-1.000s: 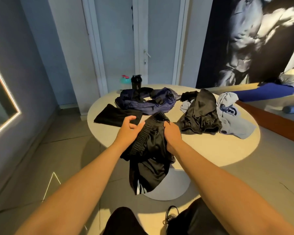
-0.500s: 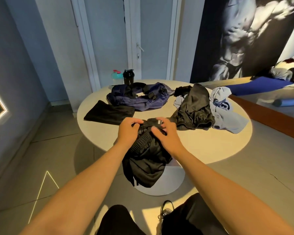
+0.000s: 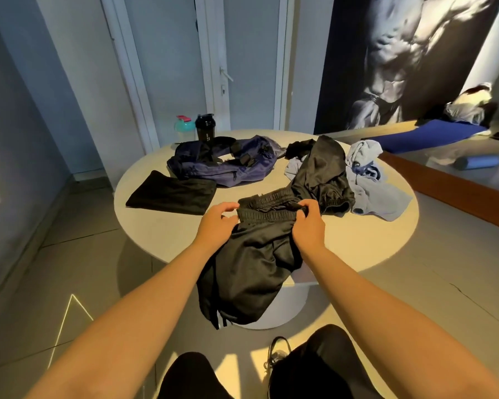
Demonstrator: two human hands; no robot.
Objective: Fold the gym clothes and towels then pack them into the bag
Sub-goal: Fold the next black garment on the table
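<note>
Bare forearms (image 3: 144, 306), black trousers (image 3: 323, 367), and what looks like a black laced shoe (image 3: 277, 354).

Gym or fitness studio: muscular-torso wall mural (image 3: 401, 61), upper right; blue exercise mat (image 3: 427, 139) and foam roller (image 3: 477, 162), right edge; black shaker bottle (image 3: 205, 128), centre.

The right grip (image 3: 308, 228) hides its fingertips inside the waistband of the black satin shorts (image 3: 251, 269). Beyond the shorts, crumpled black fabric (image 3: 323, 174) half-covers a pale grey-blue garment (image 3: 378, 194).
</note>
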